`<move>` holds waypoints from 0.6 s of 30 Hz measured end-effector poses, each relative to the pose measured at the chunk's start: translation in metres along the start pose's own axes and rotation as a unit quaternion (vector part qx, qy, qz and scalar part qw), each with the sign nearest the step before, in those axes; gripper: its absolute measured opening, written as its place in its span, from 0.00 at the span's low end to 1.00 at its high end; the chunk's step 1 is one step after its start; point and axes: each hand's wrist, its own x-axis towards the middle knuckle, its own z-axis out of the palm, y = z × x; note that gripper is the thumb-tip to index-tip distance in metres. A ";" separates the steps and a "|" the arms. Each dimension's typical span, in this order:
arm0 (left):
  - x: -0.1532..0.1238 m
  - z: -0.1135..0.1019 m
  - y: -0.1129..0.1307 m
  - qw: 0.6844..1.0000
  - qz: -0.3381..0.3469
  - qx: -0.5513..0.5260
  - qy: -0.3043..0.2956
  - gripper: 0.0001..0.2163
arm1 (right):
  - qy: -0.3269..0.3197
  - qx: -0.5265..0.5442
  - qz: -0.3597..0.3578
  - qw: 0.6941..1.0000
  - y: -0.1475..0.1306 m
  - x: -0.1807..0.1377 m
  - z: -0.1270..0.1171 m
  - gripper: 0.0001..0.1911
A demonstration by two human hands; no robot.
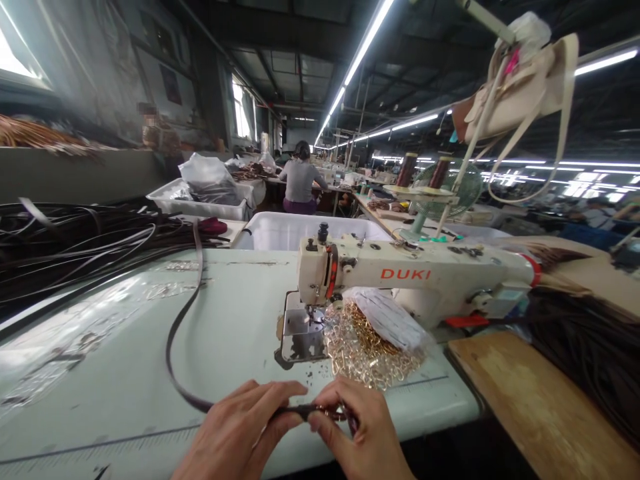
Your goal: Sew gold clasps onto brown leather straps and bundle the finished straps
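1. A dark strap [186, 313] is pinched at its near end by the left hand [240, 433], fingers closed on it, at the front edge of the table [125, 373]
2. The same end, with a small metal ring (barely visible), is gripped by the right hand [357, 433]
3. A heap of gold rings [370, 353] is seen just beyond, beside the sewing machine [415, 273]

Dark brown strap [173, 333], gold rings [370, 353], cream sewing machine [425, 270] with red lettering.
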 end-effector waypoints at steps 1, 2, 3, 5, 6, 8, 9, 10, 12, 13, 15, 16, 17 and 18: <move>0.001 -0.001 0.000 1.000 -0.007 -0.019 -0.023 0.08 | 0.007 0.007 0.004 1.000 0.001 -0.001 0.002 0.08; 0.003 -0.001 0.000 0.998 -0.016 -0.034 -0.052 0.07 | 0.012 0.018 0.014 1.000 0.001 -0.002 0.004 0.09; 0.005 -0.002 0.000 0.996 -0.023 -0.044 -0.075 0.07 | 0.016 0.032 0.029 0.999 0.001 -0.002 0.005 0.09; 0.012 -0.003 -0.002 0.993 -0.038 -0.047 -0.099 0.09 | 0.021 0.066 0.067 0.995 0.002 0.000 0.007 0.10; 0.018 -0.003 -0.006 0.993 -0.035 -0.044 -0.105 0.11 | 0.020 0.077 0.084 0.993 0.004 0.004 0.008 0.10; 0.035 -0.003 -0.017 0.993 -0.008 -0.033 -0.117 0.12 | 0.007 0.071 0.109 0.991 0.010 0.016 0.009 0.09; 0.046 -0.003 -0.025 0.991 0.010 -0.023 -0.131 0.12 | -0.001 0.047 0.119 0.992 0.015 0.025 0.010 0.09; 0.058 -0.002 -0.034 0.988 0.027 -0.010 -0.151 0.12 | -0.011 0.009 0.128 0.992 0.020 0.034 0.010 0.09; 0.084 0.000 -0.054 0.979 0.052 0.023 -0.196 0.09 | -0.026 -0.095 0.139 0.985 0.031 0.055 0.010 0.09; 0.096 0.002 -0.063 0.974 0.057 0.038 -0.216 0.08 | -0.033 -0.151 0.139 0.978 0.036 0.066 0.010 0.10; 0.117 0.007 -0.079 0.966 0.061 0.059 -0.245 0.06 | -0.057 -0.242 0.129 0.960 0.046 0.084 0.009 0.10; 0.126 0.010 -0.085 0.963 0.061 0.065 -0.254 0.05 | -0.069 -0.273 0.119 0.952 0.051 0.091 0.007 0.10; 0.132 0.013 -0.089 0.960 0.063 0.070 -0.265 0.05 | -0.083 -0.293 0.105 0.947 0.055 0.097 0.005 0.10; 0.138 0.015 -0.092 0.956 0.066 0.075 -0.276 0.05 | -0.095 -0.304 0.085 0.944 0.059 0.102 0.002 0.10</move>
